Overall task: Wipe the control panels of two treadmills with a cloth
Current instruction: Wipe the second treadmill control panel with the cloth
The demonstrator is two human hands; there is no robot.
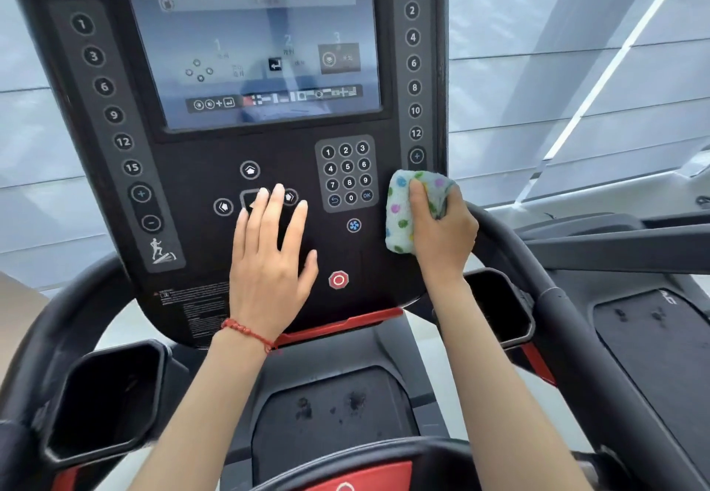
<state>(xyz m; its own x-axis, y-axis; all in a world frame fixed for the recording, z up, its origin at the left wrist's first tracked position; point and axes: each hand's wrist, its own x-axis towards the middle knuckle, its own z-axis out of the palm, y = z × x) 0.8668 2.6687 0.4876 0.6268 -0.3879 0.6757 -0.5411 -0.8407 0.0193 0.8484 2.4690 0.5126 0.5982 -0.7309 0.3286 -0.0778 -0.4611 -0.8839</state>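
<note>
A black treadmill control panel (199,183) fills the view, with a touchscreen (253,52) above and a number keypad (347,173) at lower right. My left hand (269,260) lies flat and open on the panel's middle, fingers spread over the arrow buttons. My right hand (442,229) is shut on a white cloth with coloured dots (401,213), which is pressed against the panel's lower right edge beside the keypad. A second treadmill (645,321) shows partly at the right edge.
A red stop button (338,280) sits between my hands. Curved black handlebars (511,248) ring the console, with cup holders (103,402) at both sides. Grey window blinds (538,48) hang behind. A red bracelet (246,331) circles my left wrist.
</note>
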